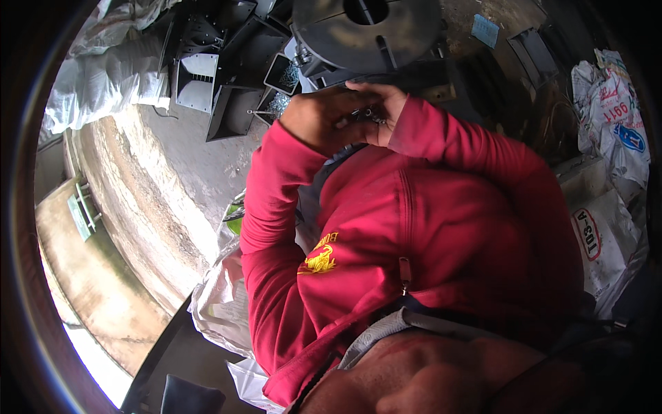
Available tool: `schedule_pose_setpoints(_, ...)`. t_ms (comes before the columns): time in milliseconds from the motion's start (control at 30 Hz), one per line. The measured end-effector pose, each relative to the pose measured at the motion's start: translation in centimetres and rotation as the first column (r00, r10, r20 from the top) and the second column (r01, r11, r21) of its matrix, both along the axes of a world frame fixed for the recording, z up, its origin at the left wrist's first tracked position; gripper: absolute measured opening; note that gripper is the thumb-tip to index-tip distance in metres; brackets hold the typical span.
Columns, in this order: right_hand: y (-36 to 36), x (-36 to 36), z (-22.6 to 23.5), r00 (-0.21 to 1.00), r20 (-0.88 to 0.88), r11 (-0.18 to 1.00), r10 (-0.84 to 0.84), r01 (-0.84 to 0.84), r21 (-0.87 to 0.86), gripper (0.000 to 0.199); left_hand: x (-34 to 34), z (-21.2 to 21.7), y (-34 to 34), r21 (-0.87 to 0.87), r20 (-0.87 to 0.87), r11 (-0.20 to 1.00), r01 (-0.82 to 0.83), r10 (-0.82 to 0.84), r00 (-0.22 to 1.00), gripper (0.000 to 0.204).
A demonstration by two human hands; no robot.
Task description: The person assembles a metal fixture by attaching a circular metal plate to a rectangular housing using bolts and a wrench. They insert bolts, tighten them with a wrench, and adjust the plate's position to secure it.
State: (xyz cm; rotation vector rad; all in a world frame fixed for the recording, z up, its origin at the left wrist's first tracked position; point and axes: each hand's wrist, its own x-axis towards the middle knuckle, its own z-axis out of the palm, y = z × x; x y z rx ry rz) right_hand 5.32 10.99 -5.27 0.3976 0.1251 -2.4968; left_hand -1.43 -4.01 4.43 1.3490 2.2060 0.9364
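Holding a cluster of small metal parts [367, 114] between both hands, the left hand [318, 119] and right hand [383, 103] are each closing a narrow grip on it just below the round grey metal disc [365, 31]; assembly appears to be midway, with loose fasteners lying in the open box [281, 74] left of the disc. White printed sacks [610, 131] with red and blue markings are lying well right of the disc, and a small blue tag [485, 30] is resting just beside its right edge.

We had 1 view only, from the head-worn fisheye camera, which looked steeply down the wearer's own red jacket [441, 228] toward the concrete floor [172, 172]. It sat very close to the chest, so the jacket filled the middle, and straight edges bent near the dark rim.
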Motion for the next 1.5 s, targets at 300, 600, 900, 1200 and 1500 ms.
schedule_pose_setpoints(300,1.0,1.5,-2.5,0.996,0.062,0.993,-0.068,0.074,-0.090,0.030,2.5,-3.7,1.3,-0.014,-0.300,0.987,-0.160,0.149,0.942,0.024)
schedule_pose_setpoints(600,0.9,1.2,-0.5,0.979,0.202,0.990,0.021,-0.050,0.135,0.034,2.5,-4.2,-0.8,0.085,0.066,0.957,-0.277,0.272,0.960,0.021)
schedule_pose_setpoints(900,0.3,1.2,-1.2,0.990,0.089,0.991,0.107,-0.113,0.066,0.043,3.7,-4.2,-1.6,0.110,-0.112,0.964,-0.241,0.253,0.961,0.030)
schedule_pose_setpoints(1200,-0.1,1.3,-0.9,0.938,0.283,0.942,0.200,-0.263,0.207,0.044,4.6,-6.0,-0.7,-0.074,-0.323,0.957,-0.281,0.244,0.915,0.020)
schedule_pose_setpoints(1500,-0.4,1.3,-0.5,0.962,0.174,0.927,0.209,-0.252,0.279,0.031,3.9,-6.7,-2.1,-0.156,-0.159,0.937,-0.312,0.288,0.944,0.020)
